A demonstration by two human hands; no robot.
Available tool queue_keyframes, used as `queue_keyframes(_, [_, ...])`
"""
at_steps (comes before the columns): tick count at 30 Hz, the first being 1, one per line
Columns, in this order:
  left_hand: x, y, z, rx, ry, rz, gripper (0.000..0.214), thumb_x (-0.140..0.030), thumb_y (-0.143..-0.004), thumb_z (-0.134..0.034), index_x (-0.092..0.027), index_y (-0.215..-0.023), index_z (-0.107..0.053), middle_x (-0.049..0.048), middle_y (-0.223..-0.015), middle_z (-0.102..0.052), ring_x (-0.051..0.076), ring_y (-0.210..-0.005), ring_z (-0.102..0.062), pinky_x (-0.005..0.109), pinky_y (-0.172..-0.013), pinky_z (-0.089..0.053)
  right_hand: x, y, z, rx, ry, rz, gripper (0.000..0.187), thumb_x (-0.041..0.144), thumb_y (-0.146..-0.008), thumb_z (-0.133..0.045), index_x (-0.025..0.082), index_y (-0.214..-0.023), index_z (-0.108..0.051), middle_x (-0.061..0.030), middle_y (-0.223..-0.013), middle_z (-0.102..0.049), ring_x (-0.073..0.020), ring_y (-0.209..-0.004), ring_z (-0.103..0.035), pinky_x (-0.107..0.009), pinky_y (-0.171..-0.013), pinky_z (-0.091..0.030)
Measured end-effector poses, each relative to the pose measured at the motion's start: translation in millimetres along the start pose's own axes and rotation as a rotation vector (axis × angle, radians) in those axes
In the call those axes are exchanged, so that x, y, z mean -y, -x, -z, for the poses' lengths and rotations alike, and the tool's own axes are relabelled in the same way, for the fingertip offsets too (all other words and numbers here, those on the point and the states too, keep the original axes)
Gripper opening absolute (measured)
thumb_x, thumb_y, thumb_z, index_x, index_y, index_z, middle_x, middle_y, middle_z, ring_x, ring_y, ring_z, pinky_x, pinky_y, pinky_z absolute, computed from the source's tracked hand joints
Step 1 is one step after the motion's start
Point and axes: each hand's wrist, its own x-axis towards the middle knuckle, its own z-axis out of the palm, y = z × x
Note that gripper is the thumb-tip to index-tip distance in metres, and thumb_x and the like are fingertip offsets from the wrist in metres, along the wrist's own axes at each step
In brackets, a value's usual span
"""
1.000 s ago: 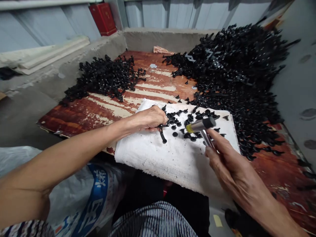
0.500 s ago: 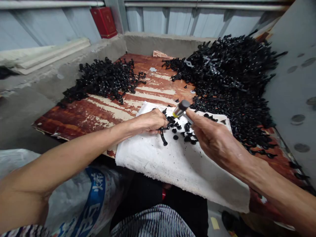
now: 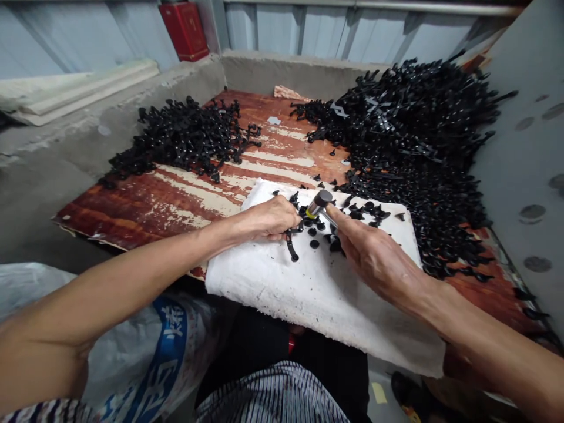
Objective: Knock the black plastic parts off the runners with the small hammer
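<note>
My left hand [image 3: 268,218] is closed, pinching a black plastic part [image 3: 289,242] down against a white padded slab [image 3: 317,288]. My right hand [image 3: 374,258] grips the handle of a small hammer [image 3: 319,202], whose metal head rests low among small black caps [image 3: 352,210] just right of my left fingers. The part's thin stem sticks out below my left thumb onto the slab.
A large heap of black plastic parts [image 3: 418,141] fills the right side of the worn red board [image 3: 176,200]. A smaller heap [image 3: 185,138] lies at the back left. Grey concrete walls [image 3: 520,153] enclose the board. A red box [image 3: 185,29] stands behind, and a printed sack [image 3: 145,358] lies by my lap.
My right hand swung the hammer from the slab's right side up and left, then brought its head down beside my left fingers. My left hand stayed pinched on the part.
</note>
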Motion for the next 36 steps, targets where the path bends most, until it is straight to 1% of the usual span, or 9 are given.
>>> queue_keyframes(5, [-5,4,-4.7,-0.047,-0.055,0.027,0.042,-0.005,-0.084,-0.051,-0.019,-0.046,-0.042,-0.0056,-0.032,-0.035,0.003,-0.026,-0.026,0.017,-0.031,-0.013,0,5,0,0.1,0.359,0.169,0.047,0.023,-0.087,-0.044,0.014,-0.127,-0.067,-0.0066,-0.072,-0.065,-0.0159,-0.052,-0.044,-0.032,-0.05,-0.043])
queue_keyframes(9, [-7,4,-8.2,-0.101,-0.115,0.076,0.04,-0.005,-0.086,-0.048,-0.019,-0.05,-0.041,-0.0063,-0.036,-0.033,0.004,-0.03,-0.03,0.02,-0.036,-0.018,-8,4,-1,0.265,0.494,0.202,0.053,0.019,-0.084,-0.041,0.009,-0.132,-0.062,-0.0032,-0.06,-0.057,-0.0154,-0.047,-0.041,-0.03,-0.046,-0.036])
queue_keyframes(13, [-7,6,-7.5,-0.101,-0.127,0.074,0.042,-0.007,-0.089,-0.046,-0.02,-0.05,-0.038,-0.0066,-0.035,-0.031,0.004,-0.03,-0.028,0.022,-0.038,-0.017,-7,-3,0,0.308,0.417,0.125,0.048,0.019,-0.082,-0.045,0.009,-0.126,-0.062,0.0042,-0.052,-0.043,-0.0136,-0.043,-0.036,-0.029,-0.045,-0.028])
queue_keyframes(18, [-8,19,-5.2,-0.061,-0.156,-0.08,0.036,-0.013,-0.089,-0.049,-0.018,-0.054,-0.045,-0.0051,-0.04,-0.041,0.004,-0.034,-0.031,0.021,-0.038,-0.019,8,-7,3,0.239,0.256,-0.025,0.019,0.03,-0.091,-0.045,0.018,-0.087,-0.06,0.0065,-0.054,-0.037,-0.0093,-0.042,-0.033,-0.025,-0.042,-0.026])
queue_keyframes(22, [-13,33,-12.1,0.037,-0.182,-0.217,0.032,-0.018,-0.088,-0.05,-0.017,-0.057,-0.048,-0.0051,-0.047,-0.046,0.004,-0.039,-0.036,0.018,-0.04,-0.024,13,0,-5,0.227,-0.133,-0.35,0.025,0.044,-0.082,-0.064,0.022,-0.08,-0.052,0.0101,-0.049,-0.038,-0.0073,-0.035,-0.033,-0.022,-0.034,-0.027])
queue_keyframes(25, [-14,46,-17.1,0.037,-0.217,-0.264,0.03,-0.023,-0.088,-0.053,-0.016,-0.058,-0.05,-0.0059,-0.048,-0.045,0.004,-0.042,-0.038,0.017,-0.041,-0.026,13,12,-14,0.229,-0.263,-0.433,0.034,0.052,-0.075,-0.068,0.023,-0.076,-0.05,0.0111,-0.045,-0.039,-0.0079,-0.032,-0.035,-0.021,-0.029,-0.03])
queue_keyframes(28, [-4,59,-19.9,-0.114,-0.041,-0.269,0.02,-0.034,-0.085,-0.062,-0.016,-0.077,-0.06,-0.004,-0.059,-0.055,0.006,-0.05,-0.048,0.016,-0.044,-0.033,14,24,-17,0.162,-0.356,-0.481,0.038,0.056,-0.072,-0.068,0.023,-0.072,-0.048,0.0111,-0.044,-0.04,-0.007,-0.032,-0.035,-0.02,-0.028,-0.03])
queue_keyframes(30, [6,66,-24.9,-0.18,0.205,-0.221,0.03,-0.042,-0.079,-0.07,-0.016,-0.091,-0.06,0.0013,-0.078,-0.065,0.01,-0.061,-0.058,0.018,-0.047,-0.042,15,29,-17,0.105,-0.395,-0.493,0.038,0.056,-0.073,-0.067,0.023,-0.072,-0.048,0.0106,-0.045,-0.042,-0.0065,-0.032,-0.036,-0.019,-0.029,-0.03])
queue_keyframes(36, [20,71,-59.7,-0.029,0.806,-0.081,0.034,-0.034,-0.07,-0.081,-0.013,-0.085,-0.059,0.0079,-0.091,-0.068,0.014,-0.068,-0.066,0.023,-0.049,-0.053,18,37,-27,0.045,-0.448,-0.484,0.039,0.057,-0.074,-0.067,0.024,-0.071,-0.046,0.0102,-0.043,-0.045,-0.0059,-0.031,-0.036,-0.018,-0.03,-0.029])
